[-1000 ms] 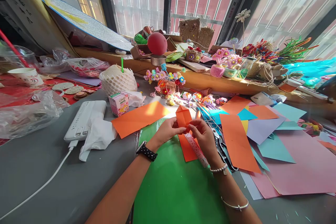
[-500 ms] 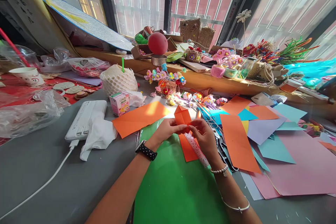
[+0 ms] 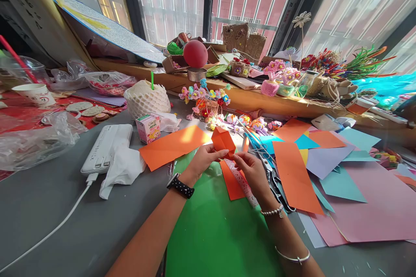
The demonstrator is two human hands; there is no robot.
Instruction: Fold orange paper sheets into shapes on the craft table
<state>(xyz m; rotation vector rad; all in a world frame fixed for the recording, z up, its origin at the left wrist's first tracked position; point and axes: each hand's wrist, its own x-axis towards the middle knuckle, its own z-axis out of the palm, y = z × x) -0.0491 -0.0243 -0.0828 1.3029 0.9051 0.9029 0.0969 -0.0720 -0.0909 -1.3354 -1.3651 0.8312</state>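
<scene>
A folded piece of orange paper [image 3: 222, 140] is held up between my two hands, above a green mat [image 3: 221, 233]. My left hand [image 3: 208, 156] pinches its lower left side, with the thumb across the front. At the lower right corner, my right hand [image 3: 251, 169] grips it between thumb and fingers. Below lie an orange paper strip [image 3: 233, 184] and a pink speckled strip [image 3: 243, 184], partly behind my right hand. Just right of that hand are scissors [image 3: 274, 179] with dark handles.
Orange sheets [image 3: 295, 177], teal sheets [image 3: 344, 184] and a pink sheet [image 3: 383, 207] overlap on the right. A white power bank [image 3: 107, 147] with a cable, a tissue [image 3: 123, 169] and a small pink box [image 3: 148, 129] sit left. Paper flowers [image 3: 204, 97] stand behind.
The folded orange paper has turned and tilted to the left in my fingers, showing a wider face. My left fingers have shifted slightly left; both hands keep hold of it.
</scene>
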